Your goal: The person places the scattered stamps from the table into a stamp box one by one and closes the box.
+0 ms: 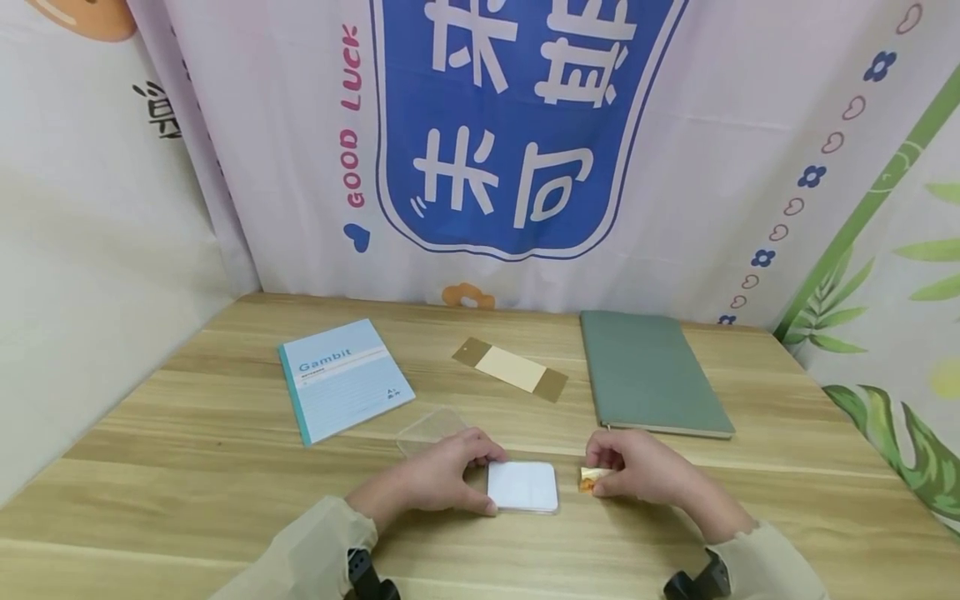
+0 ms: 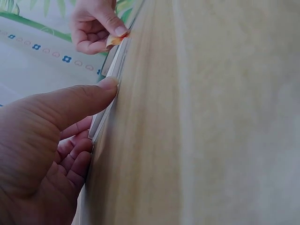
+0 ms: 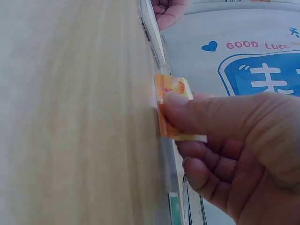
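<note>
A flat white rounded case (image 1: 522, 487) with a clear rim lies on the table in the head view. My left hand (image 1: 448, 473) grips its left end, with the thumb at the near corner and the fingers at the far one. To the right of the case, my right hand (image 1: 643, 467) pinches a small orange and yellow packet (image 3: 168, 89) between thumb and fingers, close over the wood. Part of the packet is hidden behind the thumb. Behind my left wrist lies a clear plastic lid (image 1: 431, 429), partly covered by that hand.
A light blue notebook (image 1: 348, 379) lies at the left, a brown and cream card strip (image 1: 510, 369) at the back middle. At the right back is a green hardcover notebook (image 1: 656, 375). Printed cloth (image 1: 300, 167) hangs along the table's (image 1: 187, 450) back edge.
</note>
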{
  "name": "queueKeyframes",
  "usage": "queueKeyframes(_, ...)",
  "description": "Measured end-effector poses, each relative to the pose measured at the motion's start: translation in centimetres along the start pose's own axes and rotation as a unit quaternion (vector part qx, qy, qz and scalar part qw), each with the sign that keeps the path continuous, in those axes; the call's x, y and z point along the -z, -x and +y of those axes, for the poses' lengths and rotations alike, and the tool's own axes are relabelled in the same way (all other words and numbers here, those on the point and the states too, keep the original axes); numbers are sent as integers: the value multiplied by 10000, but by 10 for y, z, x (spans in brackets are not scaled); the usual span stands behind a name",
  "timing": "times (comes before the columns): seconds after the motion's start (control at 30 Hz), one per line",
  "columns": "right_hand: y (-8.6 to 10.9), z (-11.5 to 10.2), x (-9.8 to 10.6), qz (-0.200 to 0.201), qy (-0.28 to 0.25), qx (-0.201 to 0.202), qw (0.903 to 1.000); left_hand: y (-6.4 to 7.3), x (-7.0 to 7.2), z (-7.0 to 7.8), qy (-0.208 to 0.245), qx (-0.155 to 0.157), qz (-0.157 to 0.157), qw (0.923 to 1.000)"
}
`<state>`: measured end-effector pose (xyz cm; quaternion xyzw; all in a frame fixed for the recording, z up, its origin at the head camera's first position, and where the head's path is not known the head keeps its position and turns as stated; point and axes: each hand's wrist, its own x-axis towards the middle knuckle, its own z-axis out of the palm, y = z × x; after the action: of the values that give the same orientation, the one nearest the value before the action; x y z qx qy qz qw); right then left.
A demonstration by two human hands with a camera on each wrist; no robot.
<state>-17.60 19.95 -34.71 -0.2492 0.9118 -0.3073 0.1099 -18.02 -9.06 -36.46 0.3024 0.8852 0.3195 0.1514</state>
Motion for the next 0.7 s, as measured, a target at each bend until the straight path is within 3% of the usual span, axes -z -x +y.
queueKeyframes(0.33,0,-3,0,86,-1042,-142,9944,1,-1,-1,49,-60,45,10000)
queueKeyframes(0.7,-10,-13,-9,193,-1708,-67,9851,2,-2,-1,163,-11,64,9998)
